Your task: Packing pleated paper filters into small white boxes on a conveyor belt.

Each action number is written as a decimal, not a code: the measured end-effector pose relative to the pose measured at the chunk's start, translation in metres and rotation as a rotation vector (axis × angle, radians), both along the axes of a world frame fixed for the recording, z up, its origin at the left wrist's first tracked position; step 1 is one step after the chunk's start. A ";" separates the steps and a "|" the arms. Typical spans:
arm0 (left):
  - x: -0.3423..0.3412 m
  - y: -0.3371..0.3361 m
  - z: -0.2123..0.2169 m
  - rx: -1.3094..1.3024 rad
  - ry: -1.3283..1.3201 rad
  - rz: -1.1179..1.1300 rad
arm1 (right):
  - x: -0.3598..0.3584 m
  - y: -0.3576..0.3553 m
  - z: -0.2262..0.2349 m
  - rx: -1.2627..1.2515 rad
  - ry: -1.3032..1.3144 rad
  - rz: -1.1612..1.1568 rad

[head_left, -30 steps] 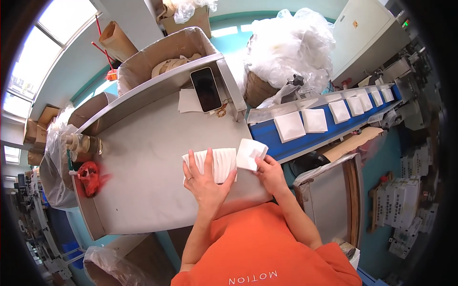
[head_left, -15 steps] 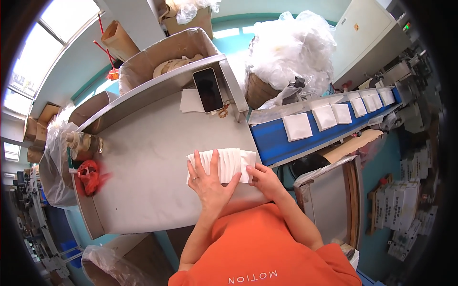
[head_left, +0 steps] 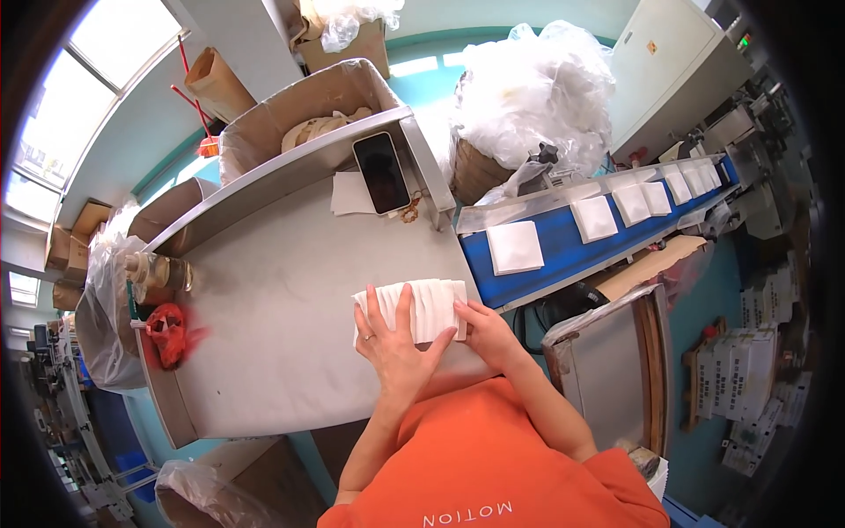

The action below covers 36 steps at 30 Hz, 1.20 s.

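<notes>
A row of folded white napkins (head_left: 428, 304) stands on edge, packed side by side, on the pale work table (head_left: 290, 290) near its front right edge. My left hand (head_left: 392, 348) lies over the row's left part, fingers spread across the top and thumb along the near side. At the right end, my right hand (head_left: 490, 336) presses its bent fingers and thumb against the last napkins. The row is held between both hands. A blue conveyor belt (head_left: 556, 273) beyond the table's right edge carries several flat white napkins, the closest one (head_left: 515, 247) just past the table.
A phone (head_left: 382, 173) lies on white sheets at the table's back, beside a beaded bracelet (head_left: 411, 209). Raised metal walls edge the table. A jar (head_left: 163, 272) and a red plastic bag (head_left: 165, 333) sit at the left. Lined bins (head_left: 264, 119) stand behind.
The napkin row has shifted slightly right and its loose right end is now pressed in tighter. Napkins on the belt have moved left, toward the table.
</notes>
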<state>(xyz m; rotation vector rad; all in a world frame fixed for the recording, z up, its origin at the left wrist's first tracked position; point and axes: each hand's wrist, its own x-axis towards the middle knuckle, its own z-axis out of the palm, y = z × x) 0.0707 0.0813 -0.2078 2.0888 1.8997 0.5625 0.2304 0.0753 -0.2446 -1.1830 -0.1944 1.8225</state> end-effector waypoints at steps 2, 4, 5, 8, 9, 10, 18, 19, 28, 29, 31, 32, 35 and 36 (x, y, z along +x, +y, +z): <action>-0.002 0.000 -0.002 0.016 0.002 0.000 | 0.010 -0.006 -0.007 -0.059 0.012 0.050; -0.004 0.001 -0.004 0.032 0.004 -0.002 | 0.014 -0.009 -0.015 -0.119 0.025 0.098; -0.004 0.002 -0.004 0.030 -0.006 -0.005 | 0.014 -0.009 -0.020 -0.058 -0.038 0.060; -0.003 0.002 -0.001 0.025 -0.028 -0.012 | 0.020 0.000 -0.027 0.004 -0.068 -0.177; -0.003 0.002 0.000 0.020 -0.041 -0.011 | 0.023 0.006 -0.029 0.006 -0.036 -0.372; -0.006 0.002 -0.002 0.023 -0.038 -0.010 | 0.027 0.009 -0.028 0.006 -0.006 -0.352; 0.003 0.000 -0.004 0.059 -0.164 -0.079 | -0.009 0.003 -0.009 0.281 -0.522 0.084; 0.003 -0.001 -0.003 0.059 -0.163 -0.073 | -0.007 0.004 -0.003 0.156 -0.295 0.033; 0.003 0.001 -0.002 0.001 -0.103 -0.034 | 0.009 -0.003 0.014 0.228 -0.509 0.148; 0.005 0.001 -0.002 0.020 -0.106 -0.039 | 0.010 0.000 0.011 0.256 -0.704 0.261; 0.006 0.001 -0.003 0.042 -0.110 -0.047 | 0.001 0.004 0.019 0.274 -0.714 0.288; 0.006 0.001 -0.004 0.045 -0.114 -0.035 | -0.002 0.005 0.022 0.293 -0.723 0.315; 0.002 0.002 -0.004 0.043 -0.117 -0.012 | 0.017 0.004 0.000 0.124 -0.375 0.284; 0.000 0.003 -0.004 0.034 -0.117 -0.006 | 0.028 0.001 -0.006 0.059 -0.313 0.312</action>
